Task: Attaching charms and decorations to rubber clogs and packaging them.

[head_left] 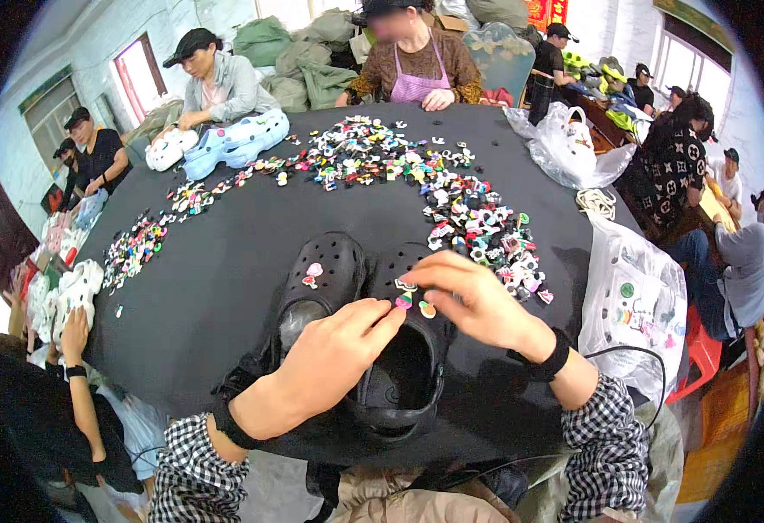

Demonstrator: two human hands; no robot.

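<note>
Charm-fitting step: left hand [334, 349] and right hand [473, 301], fingers pinched, press small charms [405, 300] onto black clog [404, 366]; next: firm seating push.

Both forearms enter from the lower edge of the frame in black-and-white checked sleeves pushed back above the wrists, the left hand [334, 353] and right hand [478, 301] bare, each wrist ringed by a black band with a thin black cable trailing off.

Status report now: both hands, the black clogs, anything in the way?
Left hand and right hand press a charm onto right black clog. Nothing blocks them.
</note>
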